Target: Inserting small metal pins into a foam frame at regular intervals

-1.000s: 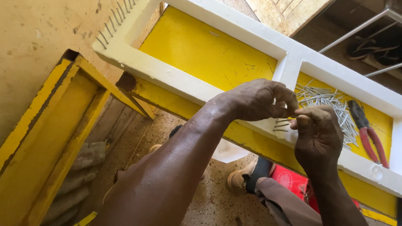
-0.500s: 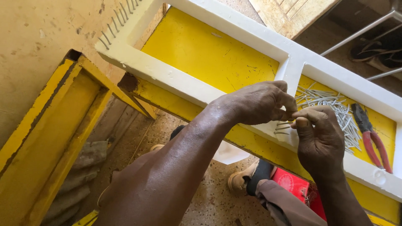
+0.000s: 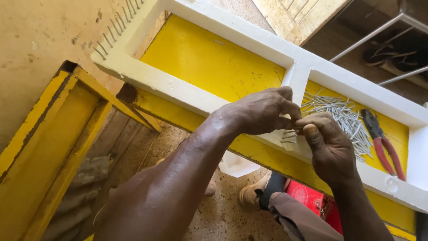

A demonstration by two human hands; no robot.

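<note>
A thin nail (image 3: 289, 132) was pinched between the fingertips of the left hand (image 3: 263, 111) and the right hand (image 3: 327, 147), both pressed together at the near rail of the white frame (image 3: 178, 87), where a few more nails were already stuck in. A slip of either pinch could have let the nail be dropped to the speckled floor (image 3: 223, 214) or a fingertip be pricked. The loose pile of nails (image 3: 343, 114) and the red-handled pliers (image 3: 383, 145), lying just beyond on the yellow board (image 3: 209, 58), could easily have been scattered by a careless knock of a wrist.

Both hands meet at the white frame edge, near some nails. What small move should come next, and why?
Probably push the nail pinched between the left hand and right hand into the white frame. A few nails already stick out of that edge right there, and the loose pile lies beside the pliers.
</note>
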